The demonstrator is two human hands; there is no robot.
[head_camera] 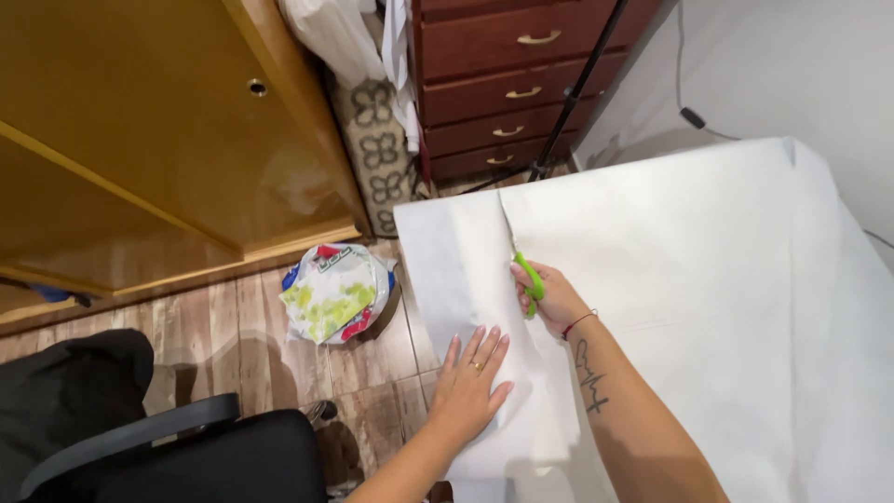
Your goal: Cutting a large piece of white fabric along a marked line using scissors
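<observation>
The right hand (549, 298) is gripping green scissors (529, 278) and cutting the white sheet (708, 279) on the table, probably halfway along. The left hand (470, 382), open, is pressing the cut strip (456, 270) flat. Next cut needs a straight line.

Two hands are in view: the left hand (470, 387) lies flat on the paper, and the right hand (551, 298) grips one pair of green scissors (530, 278). One large white paper sheet (708, 279) covers the worktop, with one cut running in from its far edge. One ring sits on the left hand, and one red bracelet (578, 322) circles the right wrist. On the floor to the left lies one crumpled plastic bag (333, 291). One dark chair (158, 438) stands near left. At the far side, one chest shows four drawers (521, 65), each with one handle.
</observation>
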